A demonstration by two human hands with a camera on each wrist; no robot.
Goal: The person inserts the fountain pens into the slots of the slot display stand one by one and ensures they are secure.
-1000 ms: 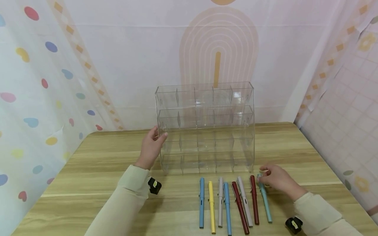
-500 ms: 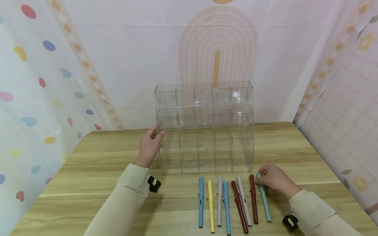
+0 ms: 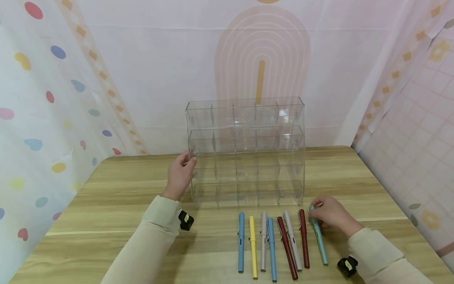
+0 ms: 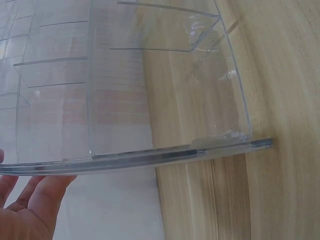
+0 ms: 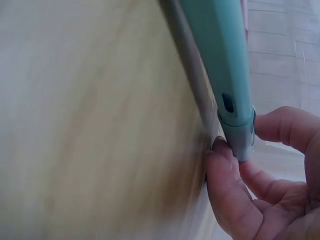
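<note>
A clear acrylic pen organizer (image 3: 246, 154), with rows of divided compartments, stands upright on the wooden table. My left hand (image 3: 179, 175) grips its left side panel, thumb at the front and fingers behind; the left wrist view shows fingers (image 4: 47, 197) against the outside of that panel (image 4: 125, 159). On the right, my right hand (image 3: 331, 215) pinches a teal pen (image 3: 319, 238) by its capped end. The pen slants, its cap end toward the organizer. In the right wrist view the thumb and fingers close around the end of the teal pen (image 5: 222, 65).
Left of the teal pen lies a row of pens: dark red (image 3: 304, 238), grey (image 3: 293, 240), another dark red (image 3: 287, 248), blue (image 3: 272, 250), grey (image 3: 263, 242), yellow (image 3: 253, 248) and blue (image 3: 241, 242). A patterned cloth (image 3: 170, 79) hangs behind the table (image 3: 117, 221).
My right hand has closed in on the cap end of the teal pen, and the pen has shifted slightly. My left hand stays at the organizer's side.
</note>
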